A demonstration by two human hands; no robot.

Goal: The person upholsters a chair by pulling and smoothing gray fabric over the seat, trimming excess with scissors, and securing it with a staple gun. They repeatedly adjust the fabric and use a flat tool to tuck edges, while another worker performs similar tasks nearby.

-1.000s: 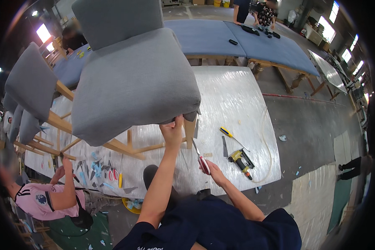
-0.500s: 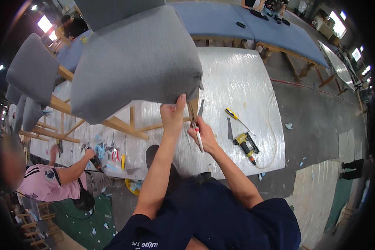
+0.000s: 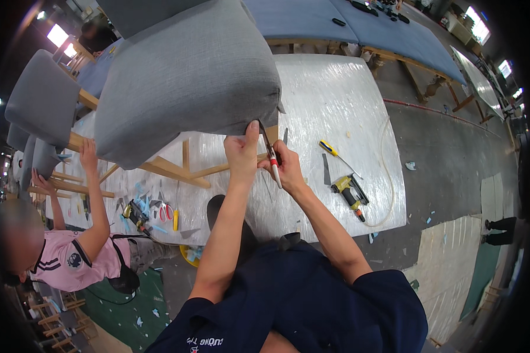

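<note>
A grey upholstered chair [image 3: 188, 82] with wooden legs rests on the plastic-wrapped table [image 3: 330, 100]. My left hand [image 3: 242, 154] pinches the loose fabric edge at the seat's lower front, near its right corner. Scissors [image 3: 273, 157] with white and red handles are in my right hand [image 3: 287, 169], fingers closed round the handles. Their blades point up at the fabric edge beside my left thumb. Right of my hands lie a yellow screwdriver [image 3: 328, 148], a dark fabric strip [image 3: 326, 170] and a yellow-and-black staple gun [image 3: 350, 195].
At left a person in a pink shirt [image 3: 70, 259] grips another grey chair [image 3: 44, 100]. Near that person lie a second staple gun [image 3: 136, 216], red-handled scissors [image 3: 166, 212] and scraps. A pale hose [image 3: 388, 170] curves along the table's right side. Blue-topped tables [image 3: 300, 20] stand behind.
My right hand has raised the scissors, bringing their blades to the fabric edge by my left thumb. The person at left has let go of the staple gun and reached up to a chair.
</note>
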